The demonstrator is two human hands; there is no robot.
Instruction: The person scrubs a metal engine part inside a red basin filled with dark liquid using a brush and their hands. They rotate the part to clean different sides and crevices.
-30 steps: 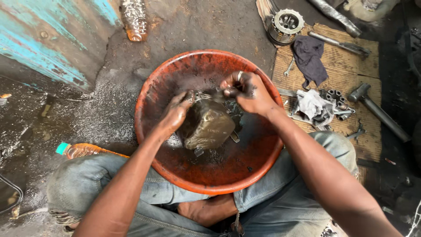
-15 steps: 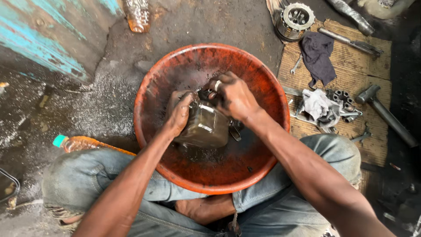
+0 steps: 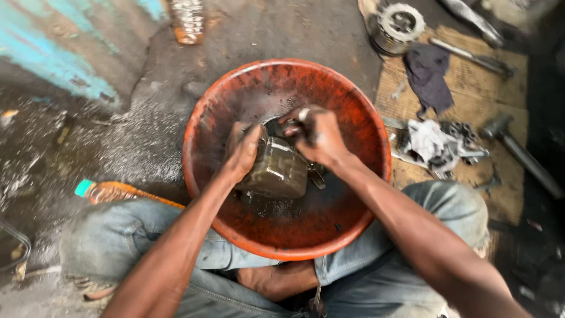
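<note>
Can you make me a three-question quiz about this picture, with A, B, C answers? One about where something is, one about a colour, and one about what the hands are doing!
1. Where is the greasy metal part?
A. in the basin
B. on the cardboard
C. on a knee

2. What colour is the basin?
A. blue
B. orange-red
C. white

3. What are the hands doing?
A. resting on the ground
B. both on the part
C. holding a hammer

Answers: 1 A, it sits inside the basin. 2 B, its rim is orange-red. 3 B, the left hand grips its side while the right hand works at its top.

Oily metal engine part [image 3: 276, 168] (tilted) in basin [image 3: 235, 94]
</note>
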